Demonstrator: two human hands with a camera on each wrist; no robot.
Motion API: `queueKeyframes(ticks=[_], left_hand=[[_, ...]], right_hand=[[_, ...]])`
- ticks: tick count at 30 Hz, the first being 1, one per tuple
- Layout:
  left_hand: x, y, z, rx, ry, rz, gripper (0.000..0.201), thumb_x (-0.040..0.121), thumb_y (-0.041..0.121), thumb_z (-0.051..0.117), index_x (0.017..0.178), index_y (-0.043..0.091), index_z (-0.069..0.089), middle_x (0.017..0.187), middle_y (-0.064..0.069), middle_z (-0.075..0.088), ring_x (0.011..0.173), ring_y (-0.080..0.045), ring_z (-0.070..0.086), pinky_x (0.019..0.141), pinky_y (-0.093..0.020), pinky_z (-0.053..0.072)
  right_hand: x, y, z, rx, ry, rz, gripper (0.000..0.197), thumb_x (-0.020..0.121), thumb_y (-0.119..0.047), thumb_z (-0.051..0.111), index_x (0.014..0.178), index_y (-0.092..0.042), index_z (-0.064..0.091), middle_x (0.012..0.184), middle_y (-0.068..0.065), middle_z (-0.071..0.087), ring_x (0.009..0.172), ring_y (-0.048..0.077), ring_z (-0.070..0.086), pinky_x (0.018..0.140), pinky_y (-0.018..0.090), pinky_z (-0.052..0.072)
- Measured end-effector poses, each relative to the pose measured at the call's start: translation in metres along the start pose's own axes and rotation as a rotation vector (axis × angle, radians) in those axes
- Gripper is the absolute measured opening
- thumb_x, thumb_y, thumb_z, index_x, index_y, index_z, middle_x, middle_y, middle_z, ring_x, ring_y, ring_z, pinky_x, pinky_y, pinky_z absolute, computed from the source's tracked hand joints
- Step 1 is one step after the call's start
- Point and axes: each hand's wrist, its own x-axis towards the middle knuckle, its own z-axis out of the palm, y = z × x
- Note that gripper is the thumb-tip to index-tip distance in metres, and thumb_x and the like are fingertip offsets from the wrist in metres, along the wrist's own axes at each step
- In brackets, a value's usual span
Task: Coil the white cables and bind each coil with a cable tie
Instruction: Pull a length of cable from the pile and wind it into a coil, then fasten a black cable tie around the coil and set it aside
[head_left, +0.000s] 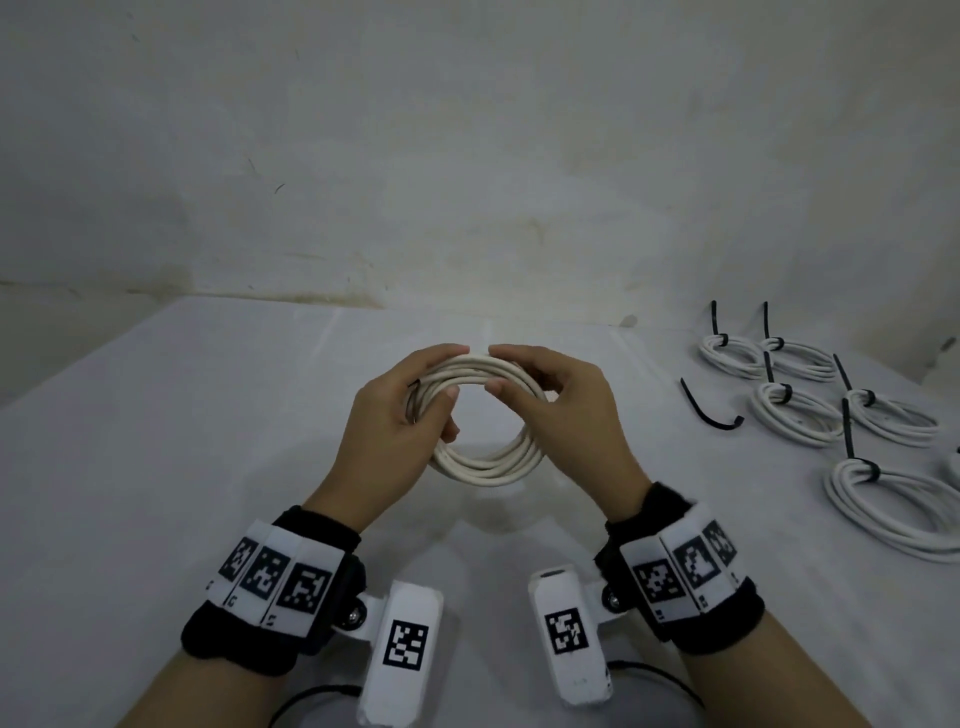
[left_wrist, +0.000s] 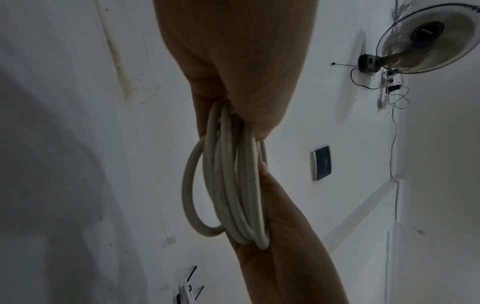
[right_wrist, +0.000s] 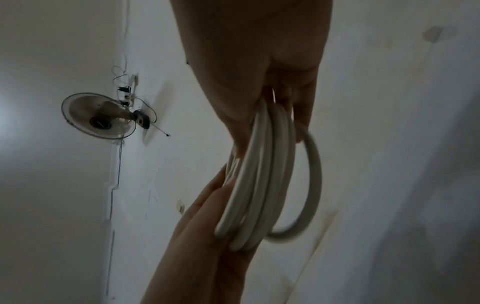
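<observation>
Holding the white cable coil (head_left: 480, 415) above the table (head_left: 182, 441), my left hand (head_left: 392, 415) curls round its left side and my right hand (head_left: 558, 415) round its right, fingertips nearly meeting on top. A thin dark strip at my left palm is too small to identify. Further right lie a loose black cable tie (head_left: 709, 410) and tied coils (head_left: 795, 410), the nearest cut off by the frame.

A wall fan (left_wrist: 426, 39) hangs near a dark switch plate (left_wrist: 322, 163)
</observation>
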Motion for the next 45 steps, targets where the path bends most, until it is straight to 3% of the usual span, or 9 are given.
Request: queueKeyframes(ticks=[3, 7, 11, 16, 21, 27, 34, 40, 45], left_hand=[[0.0, 0.0, 0.001, -0.019, 0.001, -0.02, 0.03, 0.093, 0.004, 0.055, 0.115, 0.022, 0.063, 0.059, -0.004, 0.061, 0.053, -0.011, 0.06, 0.051, -0.023, 0.049], [0.0, 0.0, 0.002, -0.048, 0.013, -0.036, 0.03, 0.093, 0.006, 0.054, 0.111, 0.029, 0.063, 0.062, -0.009, 0.061, 0.06, -0.021, 0.064, 0.052, -0.026, 0.051], [0.0, -0.002, 0.004, -0.043, -0.011, -0.048, 0.03, 0.093, 0.006, 0.055, 0.11, 0.029, 0.064, 0.067, -0.006, 0.061, 0.059, -0.018, 0.064, 0.062, -0.04, 0.057], [-0.001, -0.004, 0.007, -0.058, -0.032, -0.061, 0.03, 0.092, 0.004, 0.056, 0.109, 0.027, 0.065, 0.063, -0.007, 0.06, 0.055, -0.014, 0.061, 0.065, -0.052, 0.056], [0.0, -0.005, 0.009, -0.076, -0.021, -0.075, 0.029, 0.093, 0.005, 0.056, 0.11, 0.026, 0.065, 0.064, -0.006, 0.061, 0.055, -0.013, 0.061, 0.067, -0.053, 0.056], [-0.001, -0.006, 0.012, -0.099, -0.035, -0.082, 0.028, 0.092, 0.005, 0.056, 0.109, 0.025, 0.065, 0.068, -0.008, 0.061, 0.055, -0.013, 0.06, 0.065, -0.051, 0.056], [-0.003, -0.002, 0.013, -0.142, -0.078, -0.105, 0.026, 0.092, 0.004, 0.056, 0.11, 0.02, 0.065, 0.068, -0.016, 0.06, 0.054, -0.014, 0.059, 0.063, -0.055, 0.055], [-0.005, 0.002, 0.013, -0.17, -0.106, -0.087, 0.024, 0.092, 0.003, 0.056, 0.106, 0.018, 0.066, 0.078, -0.015, 0.064, 0.054, -0.015, 0.059, 0.063, -0.052, 0.057], [-0.004, 0.001, 0.012, -0.187, -0.114, -0.08, 0.024, 0.092, 0.0, 0.054, 0.107, 0.016, 0.065, 0.081, 0.003, 0.069, 0.053, -0.015, 0.056, 0.063, -0.039, 0.059]], right_hand=[[0.013, 0.006, -0.022, -0.095, -0.042, 0.016, 0.013, 0.086, -0.029, 0.068, 0.096, -0.021, 0.073, 0.088, -0.011, 0.072, 0.081, -0.002, 0.065, 0.075, 0.011, 0.047], [0.04, 0.053, -0.078, -0.294, 0.133, 0.205, 0.028, 0.091, -0.033, 0.06, 0.09, -0.008, 0.073, 0.088, 0.007, 0.073, 0.088, 0.025, 0.067, 0.085, 0.039, 0.05], [0.048, 0.098, -0.131, -0.636, 0.161, 0.376, 0.022, 0.091, -0.02, 0.06, 0.096, -0.002, 0.072, 0.101, 0.015, 0.071, 0.1, 0.029, 0.063, 0.082, 0.028, 0.042], [0.053, 0.139, -0.156, -0.906, 0.108, 0.542, 0.02, 0.086, -0.009, 0.061, 0.097, 0.006, 0.069, 0.102, 0.022, 0.069, 0.102, 0.037, 0.061, 0.087, 0.034, 0.045], [0.053, 0.161, -0.168, -1.015, 0.017, 0.672, 0.013, 0.081, -0.001, 0.058, 0.083, 0.003, 0.07, 0.082, 0.019, 0.066, 0.088, 0.037, 0.065, 0.07, 0.032, 0.049], [0.056, 0.142, -0.146, -0.733, 0.064, 0.505, 0.011, 0.087, -0.005, 0.057, 0.09, -0.001, 0.066, 0.097, 0.017, 0.069, 0.088, 0.029, 0.061, 0.078, 0.03, 0.042], [0.052, 0.046, -0.07, -0.124, 0.03, 0.229, 0.01, 0.096, -0.009, 0.05, 0.088, -0.007, 0.055, 0.07, 0.008, 0.064, 0.049, 0.01, 0.056, 0.053, 0.023, 0.05], [0.034, 0.018, -0.033, -0.264, -0.191, 0.086, 0.022, 0.094, -0.014, 0.056, 0.074, -0.016, 0.063, 0.08, 0.004, 0.067, 0.061, 0.006, 0.064, 0.061, 0.016, 0.049], [0.026, 0.023, -0.032, -0.206, -0.113, 0.174, 0.021, 0.094, -0.014, 0.052, 0.078, -0.006, 0.061, 0.072, -0.001, 0.065, 0.058, 0.009, 0.059, 0.058, 0.019, 0.047]])
